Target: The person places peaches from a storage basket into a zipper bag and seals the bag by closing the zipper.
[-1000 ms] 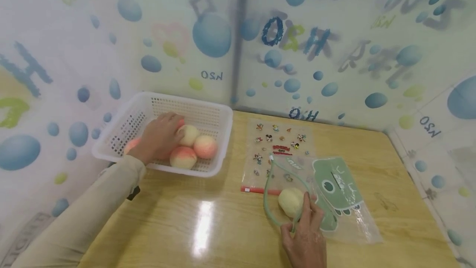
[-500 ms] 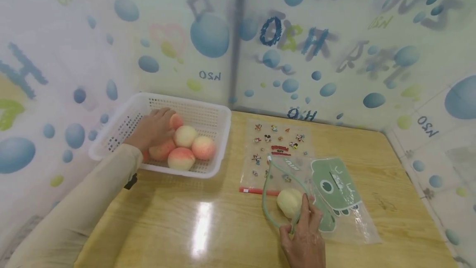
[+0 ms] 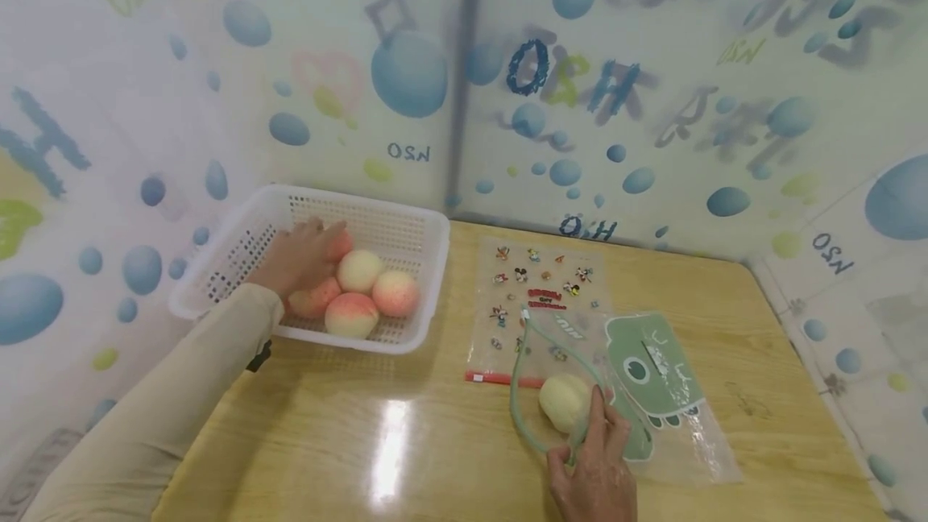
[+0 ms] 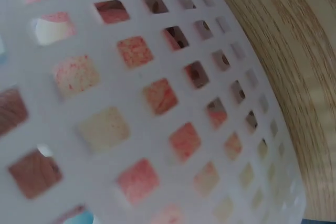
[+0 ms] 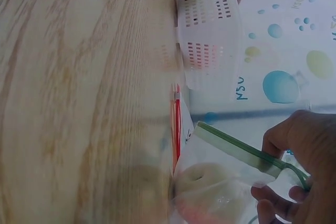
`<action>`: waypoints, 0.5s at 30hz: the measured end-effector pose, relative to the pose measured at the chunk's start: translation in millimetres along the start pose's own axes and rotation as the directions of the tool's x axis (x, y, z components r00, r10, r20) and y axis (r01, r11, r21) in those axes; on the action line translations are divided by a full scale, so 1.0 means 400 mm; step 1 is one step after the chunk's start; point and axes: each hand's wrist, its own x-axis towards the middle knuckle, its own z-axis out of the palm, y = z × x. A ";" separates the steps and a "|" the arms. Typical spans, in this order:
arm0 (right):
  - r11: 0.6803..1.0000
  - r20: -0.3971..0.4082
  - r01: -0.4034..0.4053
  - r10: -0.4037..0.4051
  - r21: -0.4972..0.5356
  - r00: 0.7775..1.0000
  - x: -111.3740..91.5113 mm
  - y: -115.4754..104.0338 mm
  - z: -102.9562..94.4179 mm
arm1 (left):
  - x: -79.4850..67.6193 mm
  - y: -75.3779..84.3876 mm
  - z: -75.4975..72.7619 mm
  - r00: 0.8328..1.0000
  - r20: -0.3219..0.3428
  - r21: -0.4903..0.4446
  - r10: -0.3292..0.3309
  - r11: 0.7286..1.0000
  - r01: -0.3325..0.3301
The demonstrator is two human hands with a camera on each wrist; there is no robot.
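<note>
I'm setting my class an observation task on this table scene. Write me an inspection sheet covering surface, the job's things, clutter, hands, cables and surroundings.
Surface: glossy wooden table, with a bright streak of glare.
Job's things: white basket with at least five peaches; green-edged bag, mouth open, with a single peach at the mouth.
Clutter: red-zipped bag lying flat, partly under the green-edged bag.
Left hand: in the basket, at a reddish peach; its grip is unclear.
Right hand: pinches the edge of the green-edged bag.
Cables: nothing seen.
Surroundings: walls printed with bubbles and letters.
</note>
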 end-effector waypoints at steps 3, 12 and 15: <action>1.000 -0.003 -0.004 0.004 0.003 1.000 -0.006 0.002 -0.001 | -0.003 -0.006 0.004 0.999 0.008 -0.017 -0.042 0.999 0.042; 0.999 -0.023 0.037 -0.037 0.002 0.999 0.001 0.001 0.004 | 0.018 -0.020 0.008 0.996 -0.078 0.159 0.050 0.987 -0.037; 0.999 -0.036 0.052 -0.051 0.005 0.998 0.008 0.004 0.001 | 0.025 -0.023 0.001 0.997 -0.064 0.166 0.046 0.986 -0.035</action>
